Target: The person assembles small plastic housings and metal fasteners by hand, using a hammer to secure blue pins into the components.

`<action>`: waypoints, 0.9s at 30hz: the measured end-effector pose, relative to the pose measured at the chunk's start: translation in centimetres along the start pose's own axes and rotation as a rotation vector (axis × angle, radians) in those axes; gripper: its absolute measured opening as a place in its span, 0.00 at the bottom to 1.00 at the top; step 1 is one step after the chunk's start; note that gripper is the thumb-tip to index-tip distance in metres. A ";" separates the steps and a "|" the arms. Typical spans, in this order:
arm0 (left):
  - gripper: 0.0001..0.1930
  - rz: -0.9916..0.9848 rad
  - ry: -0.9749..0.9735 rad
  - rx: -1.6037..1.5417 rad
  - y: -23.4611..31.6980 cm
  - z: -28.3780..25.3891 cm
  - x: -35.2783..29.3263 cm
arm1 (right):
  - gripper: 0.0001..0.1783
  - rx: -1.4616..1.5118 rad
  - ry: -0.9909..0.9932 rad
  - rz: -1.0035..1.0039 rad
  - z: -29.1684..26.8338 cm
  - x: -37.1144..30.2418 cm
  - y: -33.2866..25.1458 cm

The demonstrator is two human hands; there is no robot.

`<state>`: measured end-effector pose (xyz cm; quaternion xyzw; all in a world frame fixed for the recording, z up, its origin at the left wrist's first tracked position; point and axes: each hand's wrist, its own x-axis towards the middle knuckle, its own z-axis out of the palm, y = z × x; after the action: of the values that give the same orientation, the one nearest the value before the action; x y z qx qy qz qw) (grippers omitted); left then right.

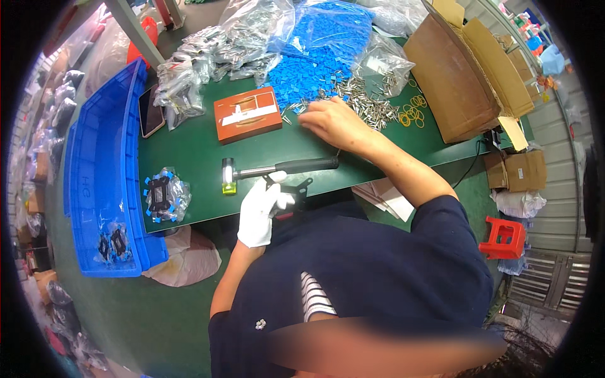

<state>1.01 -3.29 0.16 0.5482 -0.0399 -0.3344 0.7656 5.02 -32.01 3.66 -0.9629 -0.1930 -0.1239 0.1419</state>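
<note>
My left hand (257, 214), in a white glove, grips a black bracket (296, 189) with pierced ends, held over the near table edge. My bare right hand (334, 125) is at the near side of a pile of small metal pins (368, 101) and small blue square pieces (296, 79). Its fingers are bent together, and whatever they may pinch is hidden. Between my hands and the orange-brown box (247, 116) lies a mallet (271, 169) with a black grip and a yellow-green face. Bagged black frames with blue corners (165, 196) lie at the table's left.
A blue crate (104, 170) stands left of the green table (189, 157), beside a phone (151, 112). Clear bags of parts (220, 47) cover the back. Yellow rubber bands (413, 113) and an open carton (450, 79) are at the right. A red stool (504, 238) stands on the floor.
</note>
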 end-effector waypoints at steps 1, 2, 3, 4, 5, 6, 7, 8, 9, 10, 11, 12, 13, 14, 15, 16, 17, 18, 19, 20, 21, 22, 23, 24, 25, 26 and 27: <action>0.18 -0.002 0.010 0.006 0.0 -0.3 -0.2 | 0.09 0.002 -0.038 0.035 0.5 1.1 -0.2; 0.18 0.000 0.016 0.009 0.1 -0.2 -0.3 | 0.09 0.006 -0.035 0.030 0.9 2.1 -0.3; 0.18 -0.008 0.026 -0.014 0.2 -0.1 -0.4 | 0.10 -0.011 -0.061 0.069 1.4 2.9 -0.3; 0.18 -0.015 0.035 -0.037 0.3 0.0 -0.4 | 0.10 -0.028 -0.086 0.106 1.8 3.7 -0.3; 0.18 -0.012 0.038 -0.035 0.3 0.1 -0.4 | 0.12 -0.103 -0.107 0.084 2.6 4.0 0.1; 0.18 -0.011 0.035 -0.037 0.1 0.1 -0.3 | 0.12 -0.102 -0.105 0.083 2.9 4.0 0.3; 0.19 -0.008 0.037 -0.040 0.0 0.1 -0.3 | 0.11 -0.105 -0.090 0.039 3.1 4.0 0.4; 0.19 -0.008 0.041 -0.040 0.1 0.0 -0.4 | 0.10 -0.108 -0.076 -0.002 3.2 3.9 0.6; 0.19 -0.005 0.037 -0.039 0.1 -0.1 -0.4 | 0.10 -0.106 -0.077 -0.002 3.1 3.6 0.7; 0.19 -0.004 0.032 -0.040 0.1 -0.1 -0.4 | 0.10 -0.072 -0.110 -0.044 2.6 3.1 0.7; 0.19 -0.006 0.032 -0.042 0.0 -0.3 -0.4 | 0.10 -0.039 -0.144 -0.084 1.9 2.7 0.7; 0.19 -0.001 0.019 -0.011 -0.1 -0.6 -0.3 | 0.10 -0.038 -0.147 -0.082 1.1 2.6 0.7; 0.19 0.003 0.004 0.021 0.0 -0.7 -0.2 | 0.10 -0.021 -0.174 -0.135 0.2 2.3 0.7; 0.19 -0.001 0.002 0.021 0.1 -0.5 -0.3 | 0.10 -0.003 -0.200 -0.187 -0.4 2.0 0.9; 0.18 -0.003 0.009 0.004 0.3 -0.3 -0.3 | 0.10 0.008 -0.163 -0.213 -0.3 1.6 1.6; 0.17 -0.005 0.014 -0.012 0.5 -0.1 -0.3 | 0.10 0.008 -0.165 -0.209 -0.6 1.4 1.9; 0.17 -0.008 0.012 -0.013 0.3 -0.2 -0.2 | 0.09 0.024 -0.116 -0.153 -1.0 1.3 2.0; 0.17 0.008 0.006 0.010 0.1 -0.4 -0.1 | 0.09 0.041 -0.066 -0.098 -1.4 1.3 2.0; 0.17 0.026 0.003 0.033 0.0 -0.5 -0.1 | 0.10 0.038 -0.049 -0.073 -1.5 1.2 1.8; 0.17 0.025 0.005 0.032 0.1 -0.4 -0.1 | 0.10 0.040 -0.050 -0.073 -1.7 1.2 1.4; 0.17 0.014 0.010 0.021 0.3 -0.3 -0.1 | 0.10 0.017 -0.096 -0.046 -1.9 1.1 0.8; 0.17 0.004 0.012 0.009 0.4 -0.2 -0.2 | 0.10 -0.008 -0.142 -0.017 -2.0 0.8 0.1; 0.17 0.004 0.011 0.009 0.3 -0.2 -0.2 | 0.09 -0.023 -0.125 -0.022 -1.5 0.6 -0.3; 0.17 -0.002 0.012 0.006 0.3 -0.2 -0.2 | 0.09 -0.024 -0.125 -0.022 -1.1 0.5 -0.6; 0.17 -0.009 0.015 0.002 0.3 -0.2 -0.2 | 0.09 -0.063 -0.146 -0.032 -0.7 0.6 -0.9; 0.17 -0.010 0.017 0.002 0.3 -0.2 -0.2 | 0.09 -0.102 -0.167 -0.041 -0.5 0.6 -1.1; 0.17 -0.006 0.011 0.009 0.2 -0.3 -0.1 | 0.10 -0.125 -0.204 -0.051 -0.3 0.6 -1.1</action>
<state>1.14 -2.96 0.31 0.5536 -0.0357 -0.3335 0.7623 5.05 -30.89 4.38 -0.9722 -0.2230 -0.0407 0.0581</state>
